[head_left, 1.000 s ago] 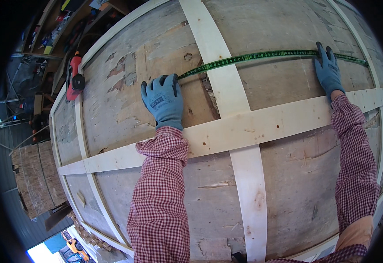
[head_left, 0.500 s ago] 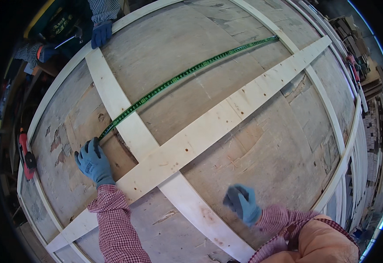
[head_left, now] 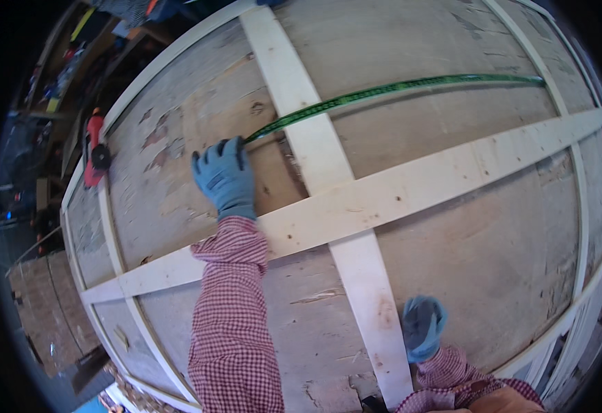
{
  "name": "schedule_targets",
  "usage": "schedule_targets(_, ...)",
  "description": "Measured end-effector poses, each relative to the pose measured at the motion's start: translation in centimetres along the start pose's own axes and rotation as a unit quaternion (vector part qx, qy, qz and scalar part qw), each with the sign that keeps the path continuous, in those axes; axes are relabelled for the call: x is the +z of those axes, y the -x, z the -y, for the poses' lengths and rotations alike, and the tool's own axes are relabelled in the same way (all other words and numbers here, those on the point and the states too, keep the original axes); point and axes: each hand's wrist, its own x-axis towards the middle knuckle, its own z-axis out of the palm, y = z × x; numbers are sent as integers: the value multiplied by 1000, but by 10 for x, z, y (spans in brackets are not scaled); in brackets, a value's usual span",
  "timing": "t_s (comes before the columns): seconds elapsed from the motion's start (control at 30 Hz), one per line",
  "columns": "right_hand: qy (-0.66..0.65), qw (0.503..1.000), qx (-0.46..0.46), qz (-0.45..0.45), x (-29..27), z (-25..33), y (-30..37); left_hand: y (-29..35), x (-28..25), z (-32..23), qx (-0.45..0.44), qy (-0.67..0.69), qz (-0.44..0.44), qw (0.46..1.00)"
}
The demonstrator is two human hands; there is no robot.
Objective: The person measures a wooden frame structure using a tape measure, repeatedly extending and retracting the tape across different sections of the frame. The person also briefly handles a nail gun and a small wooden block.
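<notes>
My left hand (head_left: 225,177), in a blue work glove, pinches the near end of a green tape measure (head_left: 383,88) between thumb and forefinger. The blade arcs over a pale upright board (head_left: 291,76) and reaches the thin wooden strip (head_left: 557,96) at the far right. Below the wrist lies a long wooden plank (head_left: 445,180), set across the upright board. My right hand (head_left: 423,327), gloved alike, hovers beside the lower part of that board, fingers curled in. Whether it holds anything is hidden.
A red and black hand tool (head_left: 96,150) lies at the frame's left edge. Big worn plywood panels (head_left: 480,261) lie under the strips. Cardboard (head_left: 53,310) stands at lower left, and cluttered shelves (head_left: 60,76) at upper left. At the top edge a co-worker's sleeve (head_left: 129,8) partly shows.
The view has swung left, so the frame and both hands sit differently in it. My left hand keeps the tape end; my right hand has drawn nearer the upright board.
</notes>
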Motion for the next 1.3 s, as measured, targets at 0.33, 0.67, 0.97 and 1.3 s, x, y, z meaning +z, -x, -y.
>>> schedule_targets(0.33,-158,968,183,-64,18,32,-22,0,-2,-6,-26,10,28,999)
schedule_targets(0.67,-212,952,180,-130,25,21,-11,-1,-1,-5,-22,5,22,1000)
schedule_targets(0.97,-169,984,45,29,5,21,-21,0,0,-4,-24,15,18,999)
schedule_targets(1.3,-192,981,35,15,4,24,-42,1,-1,-3,-28,16,24,999)
